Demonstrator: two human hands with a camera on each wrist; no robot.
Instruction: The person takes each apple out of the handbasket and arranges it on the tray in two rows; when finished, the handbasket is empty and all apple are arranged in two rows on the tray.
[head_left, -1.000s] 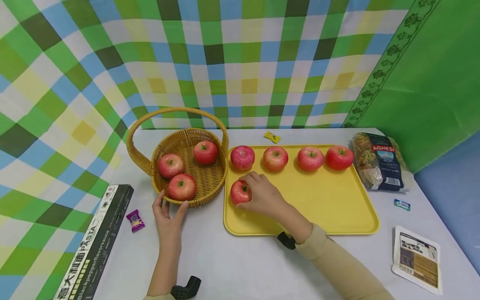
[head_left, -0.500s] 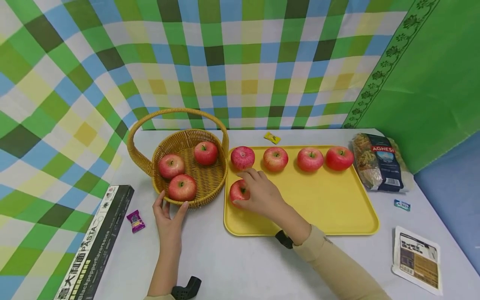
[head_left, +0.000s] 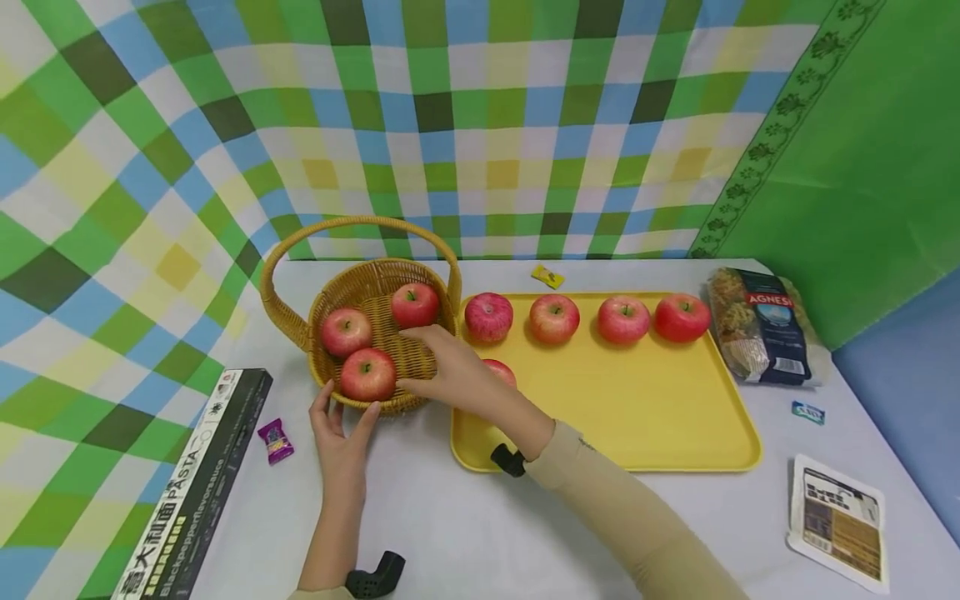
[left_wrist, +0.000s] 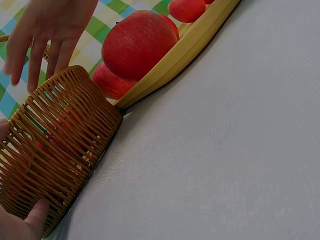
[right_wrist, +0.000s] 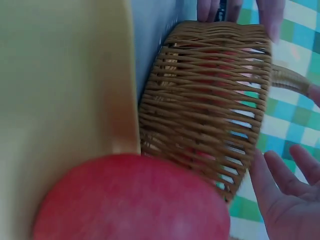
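Note:
A round wicker basket (head_left: 420,358) with a tall handle stands on the left, holding three red apples: a near one (head_left: 367,375), a left one (head_left: 346,332) and a back one (head_left: 415,304). My left hand (head_left: 341,442) holds its near side, with thumb (left_wrist: 37,215) against the woven wall. Over the basket's right half is my right hand (head_left: 465,375), fingers spread and nothing between them; its tips come close to the near apple. Partly hidden behind that hand, another apple (head_left: 501,370) sits on the yellow tray (head_left: 622,408); it looms large in the right wrist view.
Along the tray's back edge runs a row of several apples (head_left: 554,319). A pasta bag (head_left: 761,325) and a flat white packet (head_left: 836,521) lie on the right. At left are a long black-and-white pasta box (head_left: 198,483) and a purple wrapped sweet (head_left: 276,442).
My right hand has let go of the tray's lower-left apple and moved left over the basket. That apple stays on the tray. My left hand keeps its place at the basket.

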